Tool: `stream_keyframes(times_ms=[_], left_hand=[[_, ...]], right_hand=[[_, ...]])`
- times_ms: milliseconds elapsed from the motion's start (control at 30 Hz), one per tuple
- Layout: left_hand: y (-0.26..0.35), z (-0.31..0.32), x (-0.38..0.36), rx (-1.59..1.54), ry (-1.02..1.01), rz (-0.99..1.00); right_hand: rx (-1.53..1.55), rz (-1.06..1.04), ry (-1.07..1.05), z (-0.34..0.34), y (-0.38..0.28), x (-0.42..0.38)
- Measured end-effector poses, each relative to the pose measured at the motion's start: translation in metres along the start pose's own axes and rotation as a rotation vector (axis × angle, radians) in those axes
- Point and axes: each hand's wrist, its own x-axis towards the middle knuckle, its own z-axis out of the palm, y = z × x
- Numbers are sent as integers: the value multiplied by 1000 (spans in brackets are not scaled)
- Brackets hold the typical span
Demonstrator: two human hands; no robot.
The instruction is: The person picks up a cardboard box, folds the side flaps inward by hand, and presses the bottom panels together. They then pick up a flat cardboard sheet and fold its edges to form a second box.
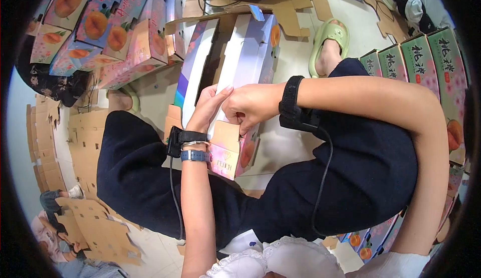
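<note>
A partly open peach box [248, 52] lies lengthwise between my knees, its white inner flaps raised along a dark opening. Its near end carries a printed "PEACH" panel and a folded brown end flap [225, 133]. My left hand [205, 108] is at the left side of the near end, thumb across the white flap, gripping the cardboard; its other fingers are partly hidden. Beside it, my right hand [253, 105] is closed, curled fingers pressed at the end flap's right corner. Dark straps with cables circle both wrists.
Printed peach boxes [95, 25] are stacked at the upper left. Green and pink boxes [418, 60] stand in a row on the right. Flattened brown cardboard [97, 223] covers floor at the lower left, near another person [50, 228]. A green clog [330, 40] is on my right foot.
</note>
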Motion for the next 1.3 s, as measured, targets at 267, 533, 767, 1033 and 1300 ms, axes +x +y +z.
stream_keyframes(times_ms=[267, 533, 767, 1033, 1300], left_hand=[[2, 3, -1, -1, -8, 17], [6, 5, -6, -27, 6, 0], [17, 11, -11, -21, 29, 10], [20, 7, -13, -69, -9, -20], [20, 4, -13, -108, -62, -68]], right_hand=[[3, -36, -25, -4, -3, 2], [6, 3, 52, 3, -3, -11], [13, -25, 79, -1, -6, -9], [-36, -17, 76, -4, -9, -5], [-46, -8, 65, -6, -13, -5]])
